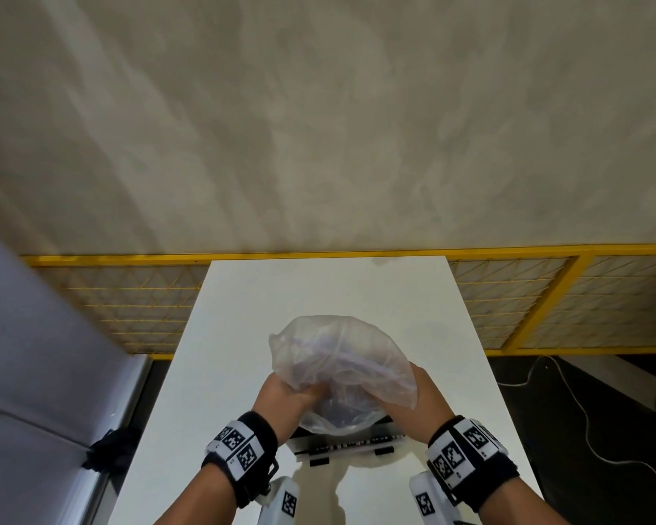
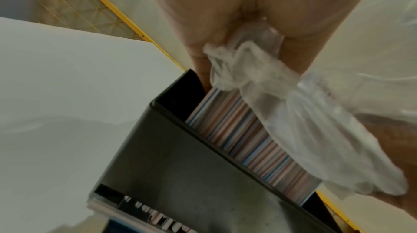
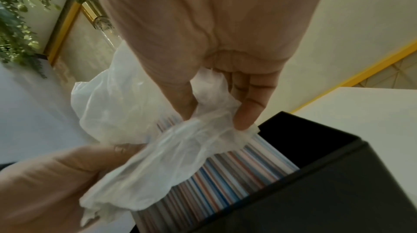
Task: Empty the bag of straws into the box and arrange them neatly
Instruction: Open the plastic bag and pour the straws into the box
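Over the black box [image 3: 327,192] on the white table [image 1: 243,335], I see my left hand [image 1: 281,392] and right hand [image 1: 427,401] each gripping the one translucent bag [image 1: 341,365] by its mouth, fingers [image 3: 248,110] curled and pinching the bunched plastic. The bag is upended above the box. A packed row of striped straws [image 2: 243,138], too many to count, lies inside the box, its top end under the bag's mouth. A yellow mesh fence [image 1: 546,297] stands behind the table; a white cable [image 1: 584,418] trails on the floor.
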The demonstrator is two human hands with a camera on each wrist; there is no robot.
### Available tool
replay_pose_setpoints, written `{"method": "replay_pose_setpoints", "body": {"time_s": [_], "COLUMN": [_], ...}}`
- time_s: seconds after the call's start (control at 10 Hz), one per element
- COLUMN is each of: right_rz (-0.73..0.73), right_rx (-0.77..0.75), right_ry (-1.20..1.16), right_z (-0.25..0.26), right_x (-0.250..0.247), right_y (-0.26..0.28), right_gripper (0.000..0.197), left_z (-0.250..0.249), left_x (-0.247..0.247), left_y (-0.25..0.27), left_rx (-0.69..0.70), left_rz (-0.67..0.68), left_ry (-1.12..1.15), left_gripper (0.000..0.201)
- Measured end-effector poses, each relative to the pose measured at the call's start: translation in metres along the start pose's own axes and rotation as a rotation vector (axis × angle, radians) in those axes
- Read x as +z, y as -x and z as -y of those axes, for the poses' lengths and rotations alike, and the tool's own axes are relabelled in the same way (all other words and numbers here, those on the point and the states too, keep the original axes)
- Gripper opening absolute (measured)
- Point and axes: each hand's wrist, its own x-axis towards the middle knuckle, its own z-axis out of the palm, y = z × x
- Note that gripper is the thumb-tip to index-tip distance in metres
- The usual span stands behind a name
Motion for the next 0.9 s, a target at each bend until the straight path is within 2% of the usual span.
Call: {"method": "replay_pose_setpoints", "body": {"time_s": [0.1, 0.2, 0.3, 0.4, 0.5, 0.6, 0.7, 0.8, 0.9], "right_rz": [-0.044, -0.040, -0.047, -0.043, -0.069, -0.103, -0.064, -0.069, -0.090], "right_rx": [0.010, -0.048, -0.089, -0.066, -0.075, -0.070, -0.044, -0.050, -0.114], "right_ry": [0.081, 0.062, 0.157, 0.175, 0.210, 0.116, 0.126, 0.089, 0.101], "right_z": [0.009, 0.019, 0.022, 0.018, 0.025, 0.025, 0.021, 0.020, 0.024], "right_x": [0.001, 0.000, -0.002, -0.007, -0.007, -0.005, -0.005, -0.006, -0.009], "right_y": [-0.009, -0.016, -0.017, -0.014, -0.012, -0.016, -0.010, -0.003, -0.001], "right_gripper": [0.034, 0.029, 0.035, 0.051, 0.049, 0.020, 0.018, 0.044, 0.029], "left_z": [0.002, 0.004, 0.004, 0.002, -0.001, -0.004, -0.005, -0.009, -0.018], "left_x": [-0.004, -0.009, -0.011, -0.011, -0.010, -0.009, -0.009, -0.012, -0.020], "left_y": [-0.003, -0.006, -0.005, -0.006, -0.006, -0.005, -0.003, -0.001, 0.000], "left_rx": [0.023, 0.024, 0.055, 0.080, 0.092, 0.094, 0.101, 0.154, 0.152], "left_rz": [-0.049, -0.097, -0.146, -0.126, -0.128, -0.096, -0.054, -0.049, -0.039], "left_ry": [-0.025, -0.017, -0.008, -0.025, -0.047, -0.027, -0.019, -0.077, -0.036], "left_gripper": [0.016, 0.015, 0.018, 0.017, 0.017, 0.014, 0.030, 0.044, 0.050]}}
